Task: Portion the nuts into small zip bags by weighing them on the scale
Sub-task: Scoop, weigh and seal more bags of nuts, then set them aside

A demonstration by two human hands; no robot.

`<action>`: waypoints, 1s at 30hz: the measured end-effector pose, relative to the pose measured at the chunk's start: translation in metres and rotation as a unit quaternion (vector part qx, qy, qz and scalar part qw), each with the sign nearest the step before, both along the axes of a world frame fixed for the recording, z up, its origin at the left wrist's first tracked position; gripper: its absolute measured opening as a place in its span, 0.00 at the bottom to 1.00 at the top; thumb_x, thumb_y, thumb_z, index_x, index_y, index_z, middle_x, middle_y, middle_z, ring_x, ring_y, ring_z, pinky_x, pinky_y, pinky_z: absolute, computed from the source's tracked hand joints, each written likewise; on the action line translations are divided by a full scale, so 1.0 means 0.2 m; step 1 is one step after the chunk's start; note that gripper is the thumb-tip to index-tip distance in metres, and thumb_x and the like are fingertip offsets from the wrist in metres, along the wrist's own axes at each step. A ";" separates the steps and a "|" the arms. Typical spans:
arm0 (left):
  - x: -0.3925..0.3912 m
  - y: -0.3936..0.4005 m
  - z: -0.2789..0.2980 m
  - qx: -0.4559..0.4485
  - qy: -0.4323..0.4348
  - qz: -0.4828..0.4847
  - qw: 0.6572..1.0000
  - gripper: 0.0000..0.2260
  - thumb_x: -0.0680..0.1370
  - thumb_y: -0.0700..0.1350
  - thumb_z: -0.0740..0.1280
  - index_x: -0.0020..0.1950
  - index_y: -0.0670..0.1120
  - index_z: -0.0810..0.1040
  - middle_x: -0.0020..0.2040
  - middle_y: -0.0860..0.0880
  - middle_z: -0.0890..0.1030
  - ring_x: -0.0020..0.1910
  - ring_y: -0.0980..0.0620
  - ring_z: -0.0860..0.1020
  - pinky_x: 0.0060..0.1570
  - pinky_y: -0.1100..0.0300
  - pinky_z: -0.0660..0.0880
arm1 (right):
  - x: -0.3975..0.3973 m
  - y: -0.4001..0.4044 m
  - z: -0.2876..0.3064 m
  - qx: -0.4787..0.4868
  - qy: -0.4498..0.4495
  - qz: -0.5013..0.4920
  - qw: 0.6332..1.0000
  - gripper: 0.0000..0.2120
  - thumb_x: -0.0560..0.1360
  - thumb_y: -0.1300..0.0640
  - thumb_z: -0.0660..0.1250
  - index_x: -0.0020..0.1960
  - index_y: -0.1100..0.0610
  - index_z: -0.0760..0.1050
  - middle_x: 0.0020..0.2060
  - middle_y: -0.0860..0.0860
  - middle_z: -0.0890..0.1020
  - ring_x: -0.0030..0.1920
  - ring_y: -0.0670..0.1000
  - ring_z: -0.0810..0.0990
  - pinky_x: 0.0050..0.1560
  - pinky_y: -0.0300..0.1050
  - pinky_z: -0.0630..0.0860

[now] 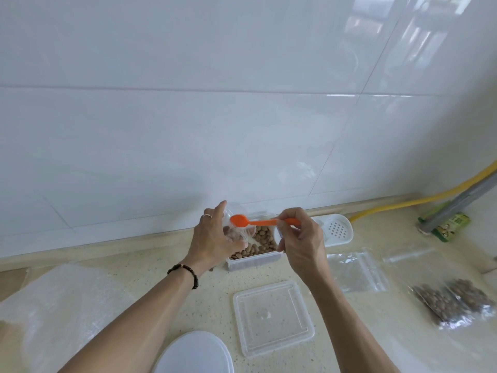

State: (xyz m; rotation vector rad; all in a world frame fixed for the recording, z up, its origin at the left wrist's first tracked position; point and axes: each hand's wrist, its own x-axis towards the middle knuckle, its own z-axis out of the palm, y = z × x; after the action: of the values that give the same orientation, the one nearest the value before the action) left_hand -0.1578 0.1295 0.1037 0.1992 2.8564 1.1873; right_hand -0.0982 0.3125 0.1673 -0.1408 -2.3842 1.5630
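The left hand point(215, 238) grips a small clear zip bag point(238, 232) (some nuts already inside) over the clear rectangular plastic tub of brown nuts point(258, 247) on the speckled counter point(161, 267), while the right hand point(301, 238) pinches an orange plastic spoon point(251, 221) at the bag's mouth.

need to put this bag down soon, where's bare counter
Bare counter lies between the clear lid, nut container and left forearm. The right side is crowded: empty zip bags and filled nut bags.
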 end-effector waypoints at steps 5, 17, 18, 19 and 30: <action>0.11 -0.02 0.14 0.022 0.044 -0.001 0.999 0.45 0.67 0.54 0.76 0.77 0.50 0.54 0.66 0.47 0.67 0.63 0.48 0.68 0.62 0.53 0.68 | 0.13 -0.01 0.14 -0.071 0.023 -0.055 0.996 0.06 0.77 0.64 0.68 0.44 0.55 0.77 0.30 0.53 0.79 0.24 0.51 0.78 0.28 0.42 0.75; 0.61 0.04 0.27 0.044 0.130 -0.082 0.987 0.46 0.60 0.63 0.76 0.72 0.49 0.62 0.51 0.53 0.68 0.54 0.50 0.70 0.58 0.49 0.70 | 0.83 0.12 -0.06 -0.338 -0.030 -0.320 0.884 0.04 0.77 0.63 0.68 0.46 0.56 0.76 0.40 0.55 0.84 0.31 0.50 0.81 0.32 0.41 0.72; 0.65 0.06 0.26 0.041 0.134 -0.093 0.986 0.45 0.60 0.61 0.78 0.72 0.49 0.63 0.51 0.52 0.69 0.54 0.49 0.71 0.58 0.48 0.71 | 0.91 0.12 -0.13 -0.348 -0.049 -0.330 0.876 0.03 0.77 0.64 0.67 0.47 0.57 0.75 0.41 0.56 0.84 0.32 0.50 0.81 0.32 0.41 0.72; 0.70 0.07 0.24 0.036 0.136 -0.102 0.985 0.45 0.60 0.60 0.79 0.72 0.48 0.64 0.52 0.51 0.70 0.55 0.48 0.71 0.58 0.48 0.70 | 0.99 0.12 -0.20 -0.357 -0.068 -0.340 0.867 0.03 0.77 0.64 0.67 0.47 0.57 0.75 0.41 0.56 0.85 0.32 0.50 0.81 0.33 0.42 0.72; 1.06 0.09 0.15 0.012 0.124 -0.204 0.971 0.63 0.54 0.81 0.62 0.77 0.41 0.57 0.57 0.47 0.70 0.58 0.47 0.70 0.62 0.49 0.66 | 1.47 -0.05 -0.76 -0.331 -0.204 -0.426 0.817 0.02 0.75 0.61 0.71 0.47 0.59 0.79 0.46 0.58 0.82 0.43 0.53 0.80 0.45 0.46 0.79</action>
State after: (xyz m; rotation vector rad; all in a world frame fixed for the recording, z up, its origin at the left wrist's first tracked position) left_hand 0.0541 0.1473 0.1338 0.9464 2.7921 1.1759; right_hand 0.1955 0.3023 0.0154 -1.5687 -1.4372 1.8406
